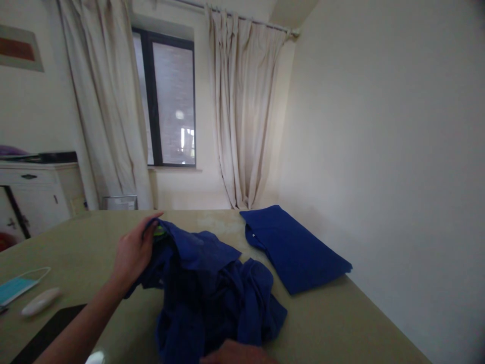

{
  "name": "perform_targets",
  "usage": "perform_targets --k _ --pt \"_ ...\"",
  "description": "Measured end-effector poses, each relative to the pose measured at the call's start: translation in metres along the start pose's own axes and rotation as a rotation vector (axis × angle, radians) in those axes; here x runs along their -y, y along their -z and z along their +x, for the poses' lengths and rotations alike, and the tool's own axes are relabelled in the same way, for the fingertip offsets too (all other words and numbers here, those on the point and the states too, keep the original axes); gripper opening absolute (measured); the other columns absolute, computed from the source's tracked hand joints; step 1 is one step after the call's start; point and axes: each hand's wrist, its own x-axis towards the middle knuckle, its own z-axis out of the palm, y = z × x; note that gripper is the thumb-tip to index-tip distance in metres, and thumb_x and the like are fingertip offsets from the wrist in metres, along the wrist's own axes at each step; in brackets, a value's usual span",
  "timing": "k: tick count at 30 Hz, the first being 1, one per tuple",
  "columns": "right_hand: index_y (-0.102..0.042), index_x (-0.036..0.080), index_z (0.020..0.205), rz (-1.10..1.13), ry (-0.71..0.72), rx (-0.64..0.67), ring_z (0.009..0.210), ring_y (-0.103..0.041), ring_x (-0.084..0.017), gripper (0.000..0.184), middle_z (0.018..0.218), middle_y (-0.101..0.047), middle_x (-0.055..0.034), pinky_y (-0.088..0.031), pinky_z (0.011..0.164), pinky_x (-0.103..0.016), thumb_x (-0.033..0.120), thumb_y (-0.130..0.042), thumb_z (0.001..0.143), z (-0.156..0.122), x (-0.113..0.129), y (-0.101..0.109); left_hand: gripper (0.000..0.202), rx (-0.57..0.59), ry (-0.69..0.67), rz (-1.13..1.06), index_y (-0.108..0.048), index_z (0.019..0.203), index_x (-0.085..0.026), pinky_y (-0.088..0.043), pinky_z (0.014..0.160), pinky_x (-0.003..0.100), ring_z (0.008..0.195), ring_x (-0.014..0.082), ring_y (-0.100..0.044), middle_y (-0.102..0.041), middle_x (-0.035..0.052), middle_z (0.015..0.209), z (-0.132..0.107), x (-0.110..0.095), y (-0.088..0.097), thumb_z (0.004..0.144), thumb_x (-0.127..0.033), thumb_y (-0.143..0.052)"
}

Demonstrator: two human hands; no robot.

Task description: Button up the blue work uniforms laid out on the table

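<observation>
A crumpled dark blue collared shirt (215, 288) lies bunched on the table in front of me, its near end running out of the frame. My left hand (134, 250) is closed on its collar area and lifts that part off the tabletop. A small bright green patch (159, 231) shows inside the collar beside my fingers. At the bottom edge, only the back of my right hand (238, 353) appears, against the near part of the shirt; its fingers are mostly cut off. To the right lies a flat, folded blue shirt (299, 250) with a small pale button at its collar.
The greenish table (314, 323) meets a bare wall on the right. On the left are a blue face mask (18, 289), a white oval object (41, 302) and a dark flat object (49, 328). Behind stand a white cabinet (41, 192), curtains (246, 101) and a window (174, 101).
</observation>
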Motion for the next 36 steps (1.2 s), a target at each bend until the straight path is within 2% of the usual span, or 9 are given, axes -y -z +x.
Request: perform_targets --k 5,7,10,15,20,24,29,32,36 --pt "-0.035 0.026 0.158 -0.106 0.054 -0.409 0.138 -0.047 -0.034 0.102 0.152 -0.05 -0.0125 -0.037 0.116 -0.048 0.052 -0.084 0.073 0.045 0.043 0.061 0.049 0.078 -0.136 -0.148 -0.065 0.132 -0.025 -0.054 0.081 0.031 0.086 0.0231 -0.072 -0.077 0.001 0.094 -0.011 -0.066 0.013 0.102 -0.049 -0.035" --pt "-0.043 0.023 0.154 -0.066 0.097 -0.483 0.132 -0.054 -0.03 0.078 0.147 -0.057 -0.0114 -0.041 0.112 -0.045 0.034 -0.074 0.083 0.07 0.048 0.079 0.047 0.116 -0.205 -0.212 -0.066 0.131 -0.027 -0.055 0.082 0.031 0.088 0.0222 -0.072 -0.078 0.0002 0.098 -0.015 -0.082 0.016 0.104 -0.05 -0.035" --pt "-0.071 0.021 0.123 0.04 0.116 -0.634 0.097 -0.069 -0.023 0.041 0.111 -0.076 -0.0062 -0.052 0.089 -0.034 0.014 -0.049 0.089 0.093 0.047 0.108 0.043 0.065 -0.349 -0.154 -0.065 0.134 -0.028 -0.054 0.089 0.033 0.098 0.0227 -0.071 -0.077 0.0021 0.111 -0.014 -0.085 0.026 0.105 -0.044 -0.036" --pt "-0.075 0.02 0.106 -0.091 0.197 -0.795 0.087 -0.069 -0.022 0.038 0.092 -0.076 -0.0037 -0.05 0.083 -0.03 0.013 -0.043 0.089 0.095 0.062 0.17 0.038 -0.197 -0.596 0.291 -0.066 0.134 -0.03 -0.045 0.099 0.048 0.111 0.0322 -0.063 -0.068 0.0084 0.132 -0.003 -0.066 0.045 0.1 -0.026 -0.048" --pt "-0.074 0.021 0.108 -0.295 0.155 -0.938 0.091 -0.07 -0.024 0.036 0.092 -0.077 -0.0056 -0.049 0.082 -0.03 0.014 -0.042 0.092 0.102 0.09 0.214 0.034 -0.305 -0.718 0.187 -0.067 0.13 -0.027 -0.048 0.091 0.039 0.092 0.0242 -0.063 -0.07 0.0095 0.112 -0.009 -0.066 0.035 0.1 -0.021 -0.053" --pt "-0.075 0.022 0.1 -0.471 0.08 -0.931 0.094 -0.071 -0.024 0.028 0.095 -0.078 -0.007 -0.048 0.083 -0.03 0.02 -0.047 0.096 0.112 0.11 0.221 0.021 -0.249 -0.551 -0.098 -0.068 0.114 -0.023 -0.052 0.081 0.031 0.081 0.0198 -0.065 -0.067 0.0047 0.091 -0.036 -0.088 0.013 0.101 -0.03 -0.053" --pt "-0.075 0.028 0.098 -0.757 0.035 -0.794 0.088 -0.071 -0.024 0.017 0.09 -0.078 -0.004 -0.046 0.079 -0.031 0.035 -0.06 0.095 0.117 0.135 0.211 0.048 0.299 -0.349 -0.291 -0.063 0.127 -0.025 -0.051 0.095 0.046 0.112 0.0352 -0.066 -0.069 0.0127 0.124 -0.079 -0.108 -0.04 0.086 -0.049 -0.067" --pt "-0.072 0.03 0.105 -0.921 -0.027 -0.754 0.088 -0.071 -0.025 0.019 0.092 -0.077 -0.0049 -0.046 0.077 -0.033 0.04 -0.058 0.097 0.113 0.141 0.221 0.026 0.425 -0.133 -0.434 -0.073 0.091 -0.025 -0.052 0.086 0.048 0.096 0.0366 -0.07 -0.076 0.0117 0.098 -0.081 -0.092 -0.069 0.086 -0.049 -0.061" --pt "-0.067 0.026 0.112 -1.067 -0.215 -0.729 0.089 -0.071 -0.027 0.025 0.099 -0.076 -0.0093 -0.048 0.076 -0.034 0.044 -0.052 0.102 0.104 0.122 0.246 0.047 0.414 0.085 -0.622 -0.066 0.075 -0.023 -0.054 0.064 0.036 0.072 0.0272 -0.068 -0.07 0.0044 0.07 -0.057 -0.06 -0.068 0.087 -0.066 -0.052"
